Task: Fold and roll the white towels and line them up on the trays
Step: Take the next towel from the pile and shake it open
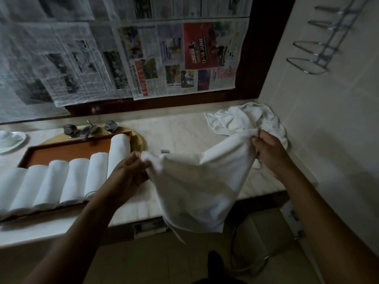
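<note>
A person stands at a pale marble desk (174, 130) in dim light, holding a white towel (194, 185) spread between both hands above its front edge. The left grip (128, 175) pinches the towel's corner at about nine o'clock of the cloth, with the fingers curled on the hem. The right grip (268, 152) grasps the opposite top corner at about two o'clock, a little higher and farther back. The towel hangs slack between them, and its lower part drops past the desk's edge toward the floor. At one o'clock from the hands, in the back corner against the tiled wall, lies a crumpled pile of white towels (246, 117), just behind the right grip. At nine o'clock sits a brown tray (61, 147) carrying a row of rolled towels (78, 179) laid side by side and touching; the nearest roll lies just beside the left grip. Behind the tray, at eleven o'clock, stand chrome taps (90, 130), and a white dish (10, 140) sits at the far left edge. Sheets of newspaper (164, 58) cover the window at twelve o'clock, and a metal hook rack (320, 52) is fixed to the wall at two o'clock.
</note>
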`<state>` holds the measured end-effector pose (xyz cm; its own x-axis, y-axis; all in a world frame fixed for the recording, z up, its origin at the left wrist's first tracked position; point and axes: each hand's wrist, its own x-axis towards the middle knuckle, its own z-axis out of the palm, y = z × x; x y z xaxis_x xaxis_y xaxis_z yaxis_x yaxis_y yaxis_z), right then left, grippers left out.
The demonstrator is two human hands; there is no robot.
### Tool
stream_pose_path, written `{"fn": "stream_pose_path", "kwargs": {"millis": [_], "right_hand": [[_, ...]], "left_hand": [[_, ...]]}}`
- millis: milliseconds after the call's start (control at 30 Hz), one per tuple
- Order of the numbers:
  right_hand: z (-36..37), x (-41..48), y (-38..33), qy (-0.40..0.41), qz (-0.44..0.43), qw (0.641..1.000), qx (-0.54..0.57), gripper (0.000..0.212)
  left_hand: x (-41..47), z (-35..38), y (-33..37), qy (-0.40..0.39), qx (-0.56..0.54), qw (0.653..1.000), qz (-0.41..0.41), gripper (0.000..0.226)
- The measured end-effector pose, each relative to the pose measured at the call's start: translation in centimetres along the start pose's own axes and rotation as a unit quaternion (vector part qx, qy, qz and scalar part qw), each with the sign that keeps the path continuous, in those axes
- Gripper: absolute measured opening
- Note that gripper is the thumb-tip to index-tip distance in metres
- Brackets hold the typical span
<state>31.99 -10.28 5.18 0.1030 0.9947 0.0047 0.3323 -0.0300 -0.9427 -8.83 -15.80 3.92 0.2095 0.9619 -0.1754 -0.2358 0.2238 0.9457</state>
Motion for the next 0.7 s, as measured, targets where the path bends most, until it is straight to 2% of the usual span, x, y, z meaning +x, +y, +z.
{"fn": "stream_pose_path", "kwargs": {"millis": [67,133,267,333,400,433,500,600,700], "right_hand": [[0.3,-0.8,0.0,-0.021,-0.021,1.000,-0.002,0.028],[0.6,-1.2,0.9,-0.037,-0.015,0.999,-0.018,0.022],[0.5,-2.0,3.6,-0.066,-0.007,0.992,-0.106,0.048],[0.3,-2.5,5.4,-0.085,0.024,0.986,-0.140,0.036],[0.4,-2.8,7.3,-0.134,0.053,0.973,-0.180,0.034],[0.5,-2.6,8.4,-0.157,0.058,0.961,-0.219,0.036],[1.2,-1.7,9.9,-0.196,0.058,0.933,-0.295,0.039],[2.7,0.6,10.8,-0.217,0.052,0.899,-0.377,0.037],[4.5,3.6,10.4,-0.205,0.043,0.873,-0.441,0.016]], "left_hand": [[0.4,-0.5,-0.9,-0.013,-0.067,0.998,-0.007,0.039],[0.2,-0.4,-1.3,0.000,-0.061,0.998,-0.018,0.049],[-0.9,-1.4,-1.9,0.030,0.065,0.996,-0.058,0.060],[-1.3,-3.4,-2.7,0.031,0.230,0.968,-0.101,0.053],[-1.5,-5.0,-4.2,-0.013,0.394,0.903,-0.169,0.029],[-1.5,-5.5,-5.2,-0.038,0.432,0.881,-0.189,0.020],[-1.0,-5.5,-6.5,-0.038,0.453,0.869,-0.197,0.014],[0.9,-5.2,-7.6,0.033,0.480,0.860,-0.170,0.014],[3.9,-5.0,-8.1,0.069,0.499,0.854,-0.132,0.015]]}}
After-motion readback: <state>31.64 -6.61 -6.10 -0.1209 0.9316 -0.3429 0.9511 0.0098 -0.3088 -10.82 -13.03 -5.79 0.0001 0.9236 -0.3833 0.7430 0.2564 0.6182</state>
